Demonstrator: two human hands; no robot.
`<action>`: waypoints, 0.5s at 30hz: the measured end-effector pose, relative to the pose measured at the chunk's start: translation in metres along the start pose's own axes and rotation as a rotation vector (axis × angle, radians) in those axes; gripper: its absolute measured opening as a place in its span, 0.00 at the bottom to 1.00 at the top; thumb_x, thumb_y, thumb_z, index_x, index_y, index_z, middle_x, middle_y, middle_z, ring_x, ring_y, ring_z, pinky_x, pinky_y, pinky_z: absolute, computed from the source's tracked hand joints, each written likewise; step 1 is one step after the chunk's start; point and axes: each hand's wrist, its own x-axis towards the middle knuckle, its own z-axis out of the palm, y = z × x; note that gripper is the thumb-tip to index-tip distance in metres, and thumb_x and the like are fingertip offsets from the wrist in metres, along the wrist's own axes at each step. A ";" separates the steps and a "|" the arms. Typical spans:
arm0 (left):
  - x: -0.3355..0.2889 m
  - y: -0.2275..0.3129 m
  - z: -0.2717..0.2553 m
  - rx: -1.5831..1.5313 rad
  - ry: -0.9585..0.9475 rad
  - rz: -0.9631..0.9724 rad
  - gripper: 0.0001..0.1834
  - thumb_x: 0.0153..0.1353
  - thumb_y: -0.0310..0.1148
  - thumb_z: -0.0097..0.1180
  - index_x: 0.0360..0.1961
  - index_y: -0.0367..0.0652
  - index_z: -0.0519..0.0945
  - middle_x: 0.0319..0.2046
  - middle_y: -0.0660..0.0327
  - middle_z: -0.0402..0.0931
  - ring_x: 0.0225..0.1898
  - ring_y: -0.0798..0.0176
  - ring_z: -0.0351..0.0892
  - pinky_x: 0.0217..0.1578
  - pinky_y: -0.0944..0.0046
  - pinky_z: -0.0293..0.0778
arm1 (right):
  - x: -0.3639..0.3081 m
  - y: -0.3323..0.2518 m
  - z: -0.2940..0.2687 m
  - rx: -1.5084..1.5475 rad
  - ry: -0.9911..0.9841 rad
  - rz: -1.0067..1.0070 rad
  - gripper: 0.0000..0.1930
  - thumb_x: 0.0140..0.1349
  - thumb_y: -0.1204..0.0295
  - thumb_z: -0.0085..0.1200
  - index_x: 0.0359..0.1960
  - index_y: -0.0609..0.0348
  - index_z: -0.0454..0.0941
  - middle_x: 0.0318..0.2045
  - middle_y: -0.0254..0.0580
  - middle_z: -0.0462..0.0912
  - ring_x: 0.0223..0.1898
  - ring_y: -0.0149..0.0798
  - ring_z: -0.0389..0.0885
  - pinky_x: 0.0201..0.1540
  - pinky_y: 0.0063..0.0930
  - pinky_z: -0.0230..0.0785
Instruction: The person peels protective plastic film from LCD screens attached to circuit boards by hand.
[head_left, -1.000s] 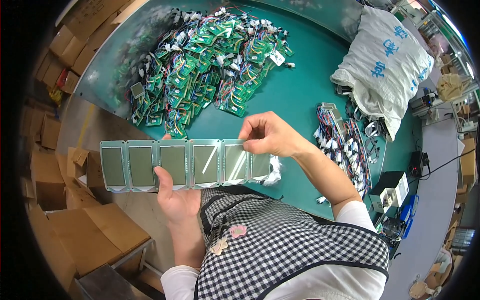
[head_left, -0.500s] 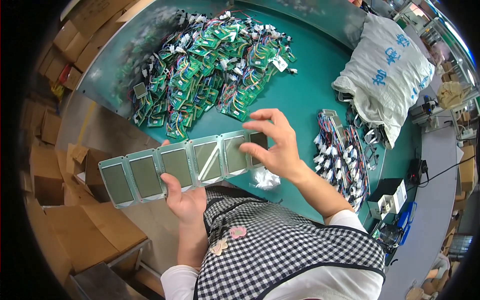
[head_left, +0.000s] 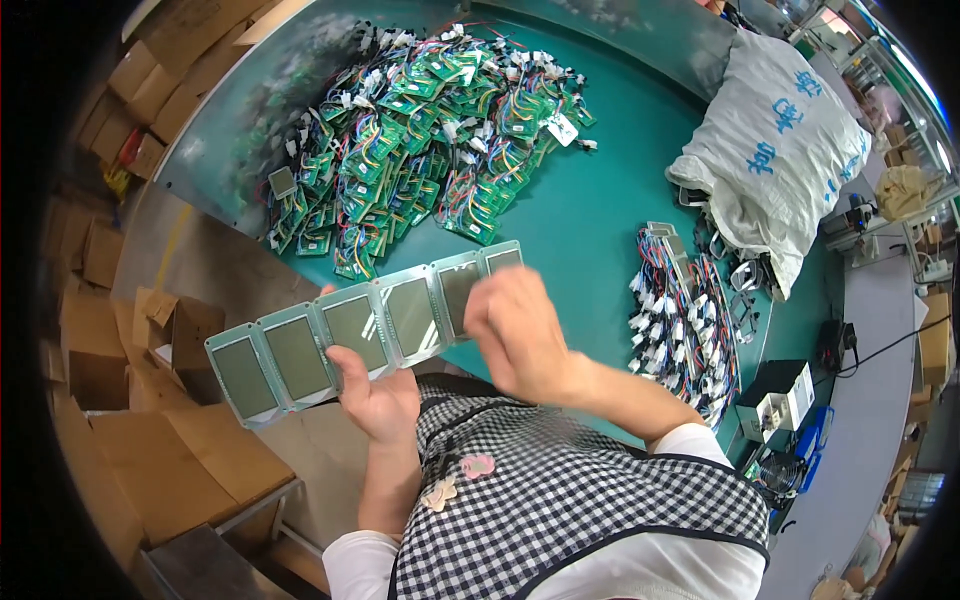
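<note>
My left hand (head_left: pixel 378 402) grips a joined strip of display circuit boards (head_left: pixel 352 328) from below, thumb on its front face and fingers behind. The strip has several grey rectangular screens in green-edged frames and tilts up toward the right. Bright reflections cross the middle screens. My right hand (head_left: pixel 522 335) is in front of the strip's right part, fingers curled in and slightly blurred. It covers part of the screens there; whatever its fingers pinch is hidden.
Wired green circuit boards (head_left: pixel 400 150) form a large heap on the green table (head_left: pixel 610 190). At right lie bundled cables with white connectors (head_left: pixel 685 320), a white woven sack (head_left: pixel 775 150) and a small white box (head_left: pixel 785 400). Cardboard boxes (head_left: pixel 180 470) stand at left.
My right hand has moved down and left across the strip, and its spread fingers have curled in. The strip has shifted slightly, and a crumpled white piece below it is now hidden.
</note>
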 end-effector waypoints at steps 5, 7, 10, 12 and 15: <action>0.007 0.010 -0.019 -0.085 0.086 0.024 0.29 0.60 0.47 0.40 0.58 0.43 0.54 0.52 0.60 0.60 0.54 0.59 0.60 0.54 0.55 0.56 | -0.047 0.014 -0.019 0.699 0.048 0.711 0.05 0.59 0.77 0.35 0.27 0.62 0.62 0.26 0.38 0.69 0.27 0.27 0.66 0.30 0.20 0.62; 0.013 0.011 -0.021 -0.087 0.076 0.026 0.29 0.60 0.47 0.40 0.58 0.44 0.54 0.52 0.60 0.60 0.54 0.59 0.60 0.54 0.55 0.55 | -0.103 0.068 -0.014 0.308 -0.068 0.951 0.05 0.60 0.73 0.37 0.29 0.62 0.62 0.19 0.38 0.70 0.18 0.33 0.68 0.22 0.27 0.65; 0.017 0.010 -0.017 -0.088 0.057 0.013 0.29 0.60 0.47 0.40 0.58 0.45 0.53 0.52 0.60 0.61 0.54 0.59 0.60 0.54 0.55 0.55 | -0.184 0.101 0.023 -0.487 -0.457 0.927 0.08 0.53 0.70 0.43 0.30 0.62 0.64 0.18 0.50 0.72 0.24 0.52 0.74 0.28 0.43 0.67; 0.019 0.009 -0.016 -0.088 0.056 0.012 0.29 0.60 0.48 0.40 0.58 0.46 0.53 0.52 0.60 0.61 0.54 0.59 0.60 0.54 0.55 0.55 | -0.200 0.099 0.030 -0.646 -0.502 0.786 0.10 0.50 0.69 0.49 0.29 0.63 0.67 0.23 0.47 0.73 0.25 0.46 0.75 0.28 0.42 0.69; 0.017 0.009 -0.020 -0.110 -0.015 -0.035 0.29 0.60 0.48 0.39 0.58 0.45 0.53 0.52 0.60 0.60 0.54 0.58 0.59 0.54 0.54 0.55 | -0.139 0.071 -0.016 -0.658 -0.444 0.792 0.12 0.46 0.66 0.56 0.30 0.58 0.73 0.29 0.44 0.71 0.29 0.45 0.74 0.28 0.38 0.69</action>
